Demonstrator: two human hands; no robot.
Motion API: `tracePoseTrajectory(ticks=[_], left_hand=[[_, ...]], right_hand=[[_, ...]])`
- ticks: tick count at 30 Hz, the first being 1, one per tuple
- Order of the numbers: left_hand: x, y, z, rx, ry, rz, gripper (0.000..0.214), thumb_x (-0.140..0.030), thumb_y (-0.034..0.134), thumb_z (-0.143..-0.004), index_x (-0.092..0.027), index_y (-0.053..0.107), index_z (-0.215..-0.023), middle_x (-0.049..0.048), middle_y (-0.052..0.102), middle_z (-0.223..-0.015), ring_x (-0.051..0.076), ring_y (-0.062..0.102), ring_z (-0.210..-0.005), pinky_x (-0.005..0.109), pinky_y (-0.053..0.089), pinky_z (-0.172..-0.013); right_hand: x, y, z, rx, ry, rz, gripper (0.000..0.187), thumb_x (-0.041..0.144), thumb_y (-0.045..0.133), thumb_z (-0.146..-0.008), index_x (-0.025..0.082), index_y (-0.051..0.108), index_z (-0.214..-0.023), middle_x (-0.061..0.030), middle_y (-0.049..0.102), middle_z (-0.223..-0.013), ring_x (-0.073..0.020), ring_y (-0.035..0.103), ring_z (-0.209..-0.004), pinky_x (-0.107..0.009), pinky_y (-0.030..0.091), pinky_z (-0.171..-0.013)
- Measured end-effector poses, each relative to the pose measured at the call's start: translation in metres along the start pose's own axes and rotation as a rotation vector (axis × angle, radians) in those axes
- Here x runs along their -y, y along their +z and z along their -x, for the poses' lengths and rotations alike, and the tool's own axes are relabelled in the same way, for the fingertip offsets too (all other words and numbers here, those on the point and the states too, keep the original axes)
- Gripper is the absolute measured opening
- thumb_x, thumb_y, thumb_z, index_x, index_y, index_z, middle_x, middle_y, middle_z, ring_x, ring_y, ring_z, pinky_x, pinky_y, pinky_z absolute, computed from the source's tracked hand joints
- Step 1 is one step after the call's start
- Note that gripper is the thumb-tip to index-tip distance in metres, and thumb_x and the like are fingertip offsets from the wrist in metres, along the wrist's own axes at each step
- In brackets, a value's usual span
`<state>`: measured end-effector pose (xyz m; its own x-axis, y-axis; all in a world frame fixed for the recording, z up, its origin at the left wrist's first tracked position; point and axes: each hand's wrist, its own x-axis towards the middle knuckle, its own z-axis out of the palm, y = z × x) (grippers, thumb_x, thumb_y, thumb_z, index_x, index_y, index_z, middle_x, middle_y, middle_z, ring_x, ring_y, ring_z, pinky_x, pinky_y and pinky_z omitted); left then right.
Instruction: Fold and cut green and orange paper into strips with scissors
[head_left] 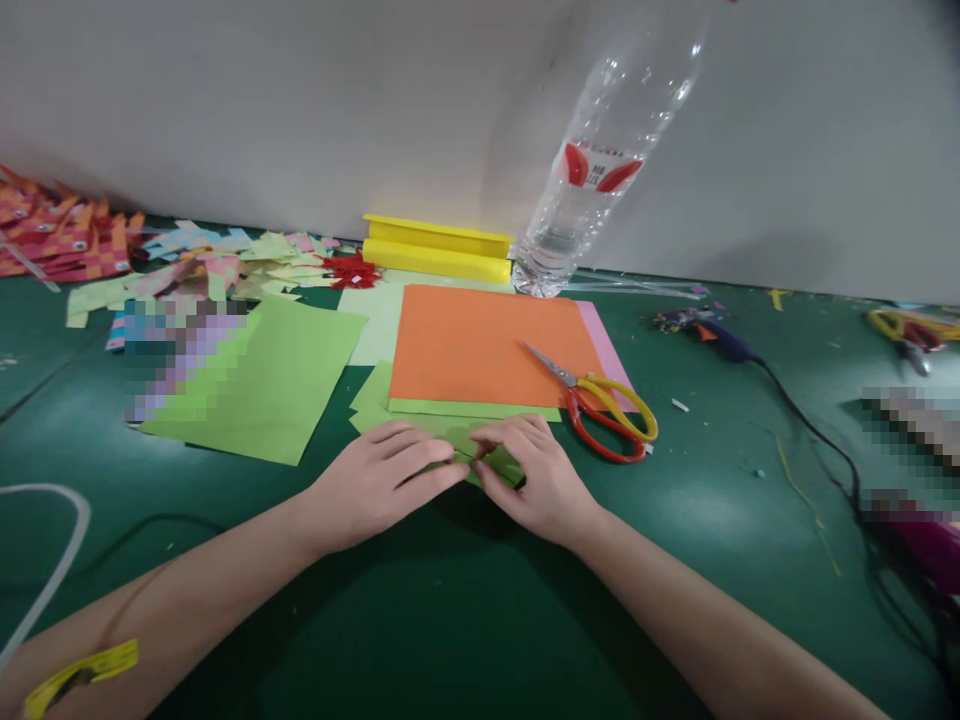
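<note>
My left hand (382,478) and my right hand (529,475) meet over a small piece of light green paper (450,432) on the green table (450,620). Both hands have their fingers curled and pinch the paper's near edge, fingertips almost touching. Just behind it lies an orange sheet (480,345) on top of a green sheet and a pink sheet (600,340). Red-and-yellow scissors (600,405) lie shut to the right of my right hand, partly on the orange sheet.
A large green sheet (277,390) lies to the left. Woven paper pieces (67,235) and paper strips (217,265) are piled at the back left. A yellow folded stack (435,248) and a clear bottle (600,150) stand by the wall. A glue gun (712,335) with its cable lies at right.
</note>
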<state>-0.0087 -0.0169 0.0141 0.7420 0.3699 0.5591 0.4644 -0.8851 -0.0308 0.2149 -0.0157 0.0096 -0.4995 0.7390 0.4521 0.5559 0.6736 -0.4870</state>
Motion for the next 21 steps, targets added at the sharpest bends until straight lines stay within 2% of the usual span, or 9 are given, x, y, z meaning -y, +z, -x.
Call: tracePoseTrajectory(ticks=[6, 12, 15, 21], left_hand=[[-0.0008, 0.0, 0.0034, -0.062, -0.078, -0.039, 0.022, -0.01, 0.056, -0.09, -0.016, 0.057, -0.112, 0.0072, 0.065, -0.101, 0.019, 0.06, -0.096, 0.033, 0.05, -0.082], [-0.0006, 0.0014, 0.0003, 0.049, -0.125, -0.029, 0.033, -0.025, 0.059, -0.091, -0.014, 0.051, -0.121, 0.0108, 0.065, -0.111, 0.024, 0.058, -0.106, 0.045, 0.04, -0.097], [0.0009, 0.0029, 0.0005, 0.109, -0.122, -0.033, 0.033, -0.025, 0.057, -0.092, -0.013, 0.05, -0.122, 0.01, 0.065, -0.112, 0.023, 0.06, -0.105, 0.047, 0.034, -0.102], [0.0049, 0.0063, 0.0043, 0.136, -0.103, -0.116, 0.025, -0.024, 0.052, -0.094, -0.014, 0.054, -0.118, 0.008, 0.069, -0.103, 0.022, 0.065, -0.092, 0.046, 0.036, -0.097]], right_hand=[[-0.0057, 0.0, -0.0012, -0.056, 0.033, -0.076, 0.013, 0.013, 0.05, -0.087, 0.023, 0.058, -0.092, -0.0032, 0.068, -0.083, -0.0179, 0.062, -0.08, -0.037, 0.046, -0.077], [-0.0075, -0.0007, 0.0002, -0.054, 0.054, -0.129, 0.017, 0.01, 0.048, -0.086, 0.023, 0.059, -0.091, -0.0032, 0.068, -0.085, -0.0178, 0.063, -0.083, -0.037, 0.047, -0.079], [-0.0064, 0.0, 0.0011, -0.058, 0.086, -0.126, 0.017, 0.011, 0.048, -0.086, 0.023, 0.06, -0.09, -0.003, 0.069, -0.085, -0.0179, 0.063, -0.083, -0.037, 0.048, -0.078], [-0.007, 0.002, 0.0016, -0.076, 0.188, -0.114, 0.016, 0.013, 0.05, -0.083, 0.022, 0.06, -0.089, -0.0042, 0.07, -0.086, -0.0194, 0.064, -0.084, -0.036, 0.049, -0.076]])
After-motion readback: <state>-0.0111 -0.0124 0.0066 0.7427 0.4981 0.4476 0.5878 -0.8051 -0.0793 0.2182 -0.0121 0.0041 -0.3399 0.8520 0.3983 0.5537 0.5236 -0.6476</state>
